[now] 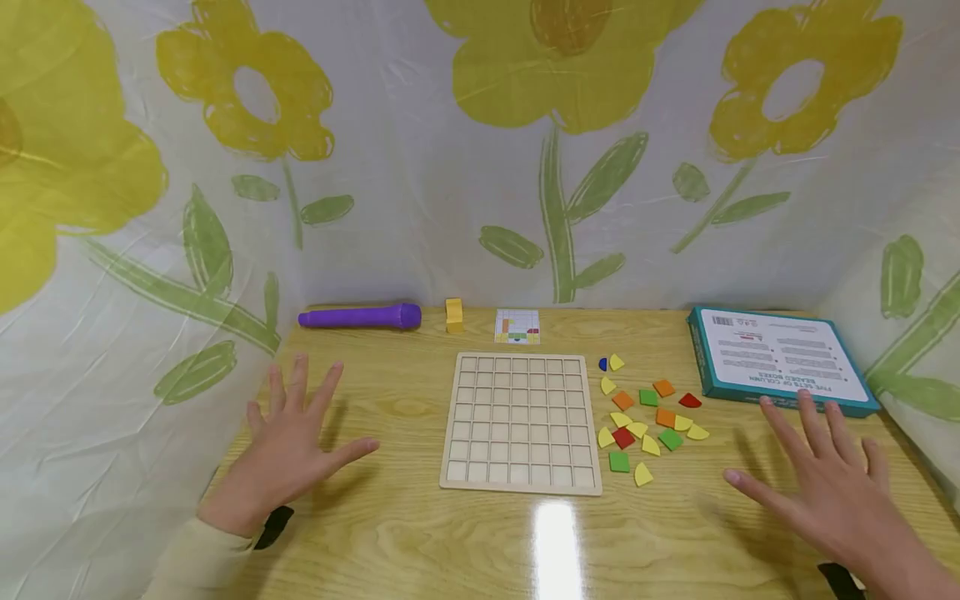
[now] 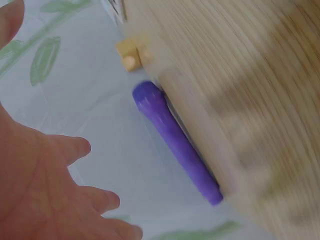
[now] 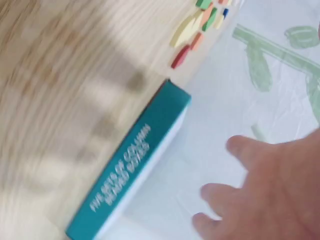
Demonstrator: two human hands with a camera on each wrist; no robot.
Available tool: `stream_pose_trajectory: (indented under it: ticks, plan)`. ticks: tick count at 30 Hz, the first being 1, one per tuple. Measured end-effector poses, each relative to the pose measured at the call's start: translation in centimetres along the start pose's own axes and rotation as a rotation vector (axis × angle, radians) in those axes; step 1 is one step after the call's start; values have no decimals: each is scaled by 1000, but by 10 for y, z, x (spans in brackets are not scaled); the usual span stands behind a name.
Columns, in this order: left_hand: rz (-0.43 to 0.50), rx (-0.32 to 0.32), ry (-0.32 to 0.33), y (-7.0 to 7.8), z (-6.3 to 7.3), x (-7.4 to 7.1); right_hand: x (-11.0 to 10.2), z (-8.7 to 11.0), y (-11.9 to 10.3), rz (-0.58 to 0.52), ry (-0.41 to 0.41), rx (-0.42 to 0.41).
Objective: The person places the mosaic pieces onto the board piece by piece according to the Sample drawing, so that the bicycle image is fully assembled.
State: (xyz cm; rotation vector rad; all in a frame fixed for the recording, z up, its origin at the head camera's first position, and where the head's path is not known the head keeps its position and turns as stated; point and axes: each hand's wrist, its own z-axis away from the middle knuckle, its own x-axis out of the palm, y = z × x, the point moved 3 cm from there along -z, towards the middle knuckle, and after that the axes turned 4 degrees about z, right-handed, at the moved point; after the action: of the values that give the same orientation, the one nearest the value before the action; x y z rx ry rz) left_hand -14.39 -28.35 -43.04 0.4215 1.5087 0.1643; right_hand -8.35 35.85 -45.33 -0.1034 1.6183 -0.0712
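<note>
My left hand [image 1: 281, 454] is spread above the left side of the table, holding nothing; the purple flashlight-shaped stick [image 1: 360, 317] lies beyond it at the back. On the right, my right hand [image 1: 832, 483] also has its fingers spread, holding nothing, near the front edge of a teal box [image 1: 787, 358]. Between the hands lies a square wooden grid board [image 1: 521, 423] whose cells hold no pieces. Beside its right edge are scattered several small flat pieces: yellow quarter-rounds [image 1: 642, 475], green squares [image 1: 618, 462], orange squares [image 1: 663, 388], red pieces [image 1: 690, 401] and a blue one [image 1: 603, 364].
Behind the board lies a small pattern card [image 1: 517, 327] with a coloured grid. A small yellow block [image 1: 454, 315] stands between it and the purple stick. White cloth [image 1: 390, 208] painted with yellow flowers encloses the wooden table [image 1: 390, 533] at the back and sides.
</note>
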Motion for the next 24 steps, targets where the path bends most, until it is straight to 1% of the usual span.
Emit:
stream_pose_trajectory:
  ticks: [5, 9, 12, 15, 17, 21, 24]
  plan:
    - [99, 43, -29, 14, -10, 14, -2, -13, -12, -112, 31, -73]
    - [148, 93, -13, 32, -20, 27, -5, -29, -27, -201, 55, -130]
    - [194, 114, 5, 48, -28, 34, -6, -43, -39, -241, 37, -160]
    - [264, 111, 4, 64, -36, 41, -3, -59, -50, -255, -5, -162]
    - [316, 96, -15, 73, -42, 46, 1, -70, -55, -272, -31, -146]
    - [393, 38, -65, 86, -51, 55, 10, -89, -62, -294, -60, -101]
    - [438, -18, -83, 94, -56, 60, 15, -100, -66, -292, -75, -77]
